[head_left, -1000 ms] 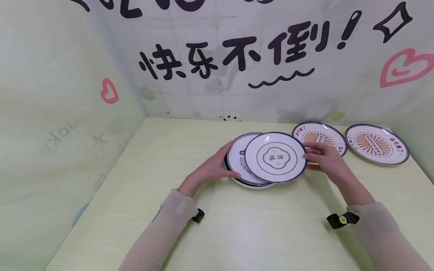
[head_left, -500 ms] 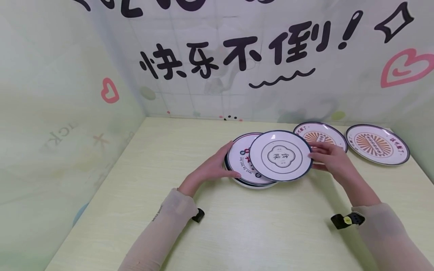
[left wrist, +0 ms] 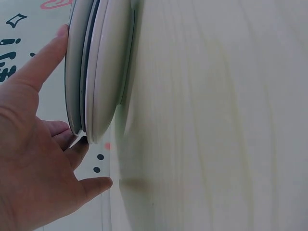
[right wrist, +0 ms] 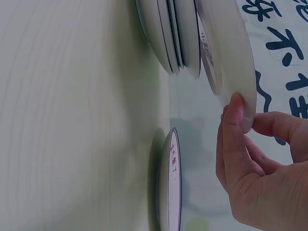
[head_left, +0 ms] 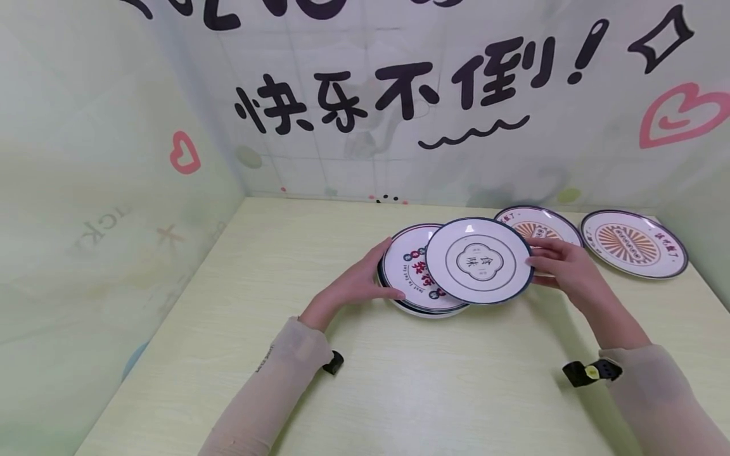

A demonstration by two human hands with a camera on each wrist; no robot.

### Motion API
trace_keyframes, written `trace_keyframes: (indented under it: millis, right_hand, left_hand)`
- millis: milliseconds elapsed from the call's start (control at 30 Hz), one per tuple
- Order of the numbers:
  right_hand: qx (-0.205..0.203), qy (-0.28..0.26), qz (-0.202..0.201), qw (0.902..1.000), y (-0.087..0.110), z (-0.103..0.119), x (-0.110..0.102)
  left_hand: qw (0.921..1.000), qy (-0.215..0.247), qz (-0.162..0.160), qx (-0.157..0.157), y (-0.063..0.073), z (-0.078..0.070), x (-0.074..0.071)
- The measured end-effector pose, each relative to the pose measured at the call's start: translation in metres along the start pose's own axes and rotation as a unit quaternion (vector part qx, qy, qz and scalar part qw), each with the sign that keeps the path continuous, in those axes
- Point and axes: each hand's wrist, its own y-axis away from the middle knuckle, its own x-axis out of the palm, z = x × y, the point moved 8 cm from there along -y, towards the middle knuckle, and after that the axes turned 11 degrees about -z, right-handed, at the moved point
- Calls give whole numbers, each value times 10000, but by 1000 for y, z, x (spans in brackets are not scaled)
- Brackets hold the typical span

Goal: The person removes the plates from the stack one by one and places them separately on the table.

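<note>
the right hand (head_left: 561, 269), the nearer one, pinches the right rim of a round plate (head_left: 479, 288) tilted over the right side of a stack (head_left: 401, 253), its left edge braced by a wide-spread left hand (head_left: 365, 278).

Head: held plate (head_left: 479, 261) hides part of stack (head_left: 403, 266) and of left sunburst plate (head_left: 538, 226); smallest print (head_left: 482, 273) illegible | upper lettering (head_left: 222, 23), sleeves (head_left: 268, 386) cut by edges | wrist views: stack cut at top edge
</note>
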Motion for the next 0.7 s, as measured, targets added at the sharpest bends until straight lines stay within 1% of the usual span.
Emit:
trace_keyframes:
  millis: [100, 333, 433, 533, 667, 700]
  right_hand:
    - [-35, 36, -26, 10000, 0, 0, -3]
    - [27, -310, -48, 9995, 0, 0, -8]
    - [-17, -125, -68, 9999, 0, 2, -12]
    - [-3, -249, -82, 9997, 1, 2, -16]
    - [32, -623, -61, 9980, 3, 2, -21]
    - [22, -591, -62, 9982, 4, 2, -23]
  left_hand:
    - [10000, 10, 1, -34, 1, -1, 0]
    - [10000, 48, 18, -70, 2, -3, -2]
    - [10000, 38, 20, -45, 1, -3, -2]
    - [10000, 29, 11, -9, 1, -2, -2]
    - [10000, 5, 17, -10, 0, -1, -1]
    - [10000, -8, 27, -16, 0, 0, -1]
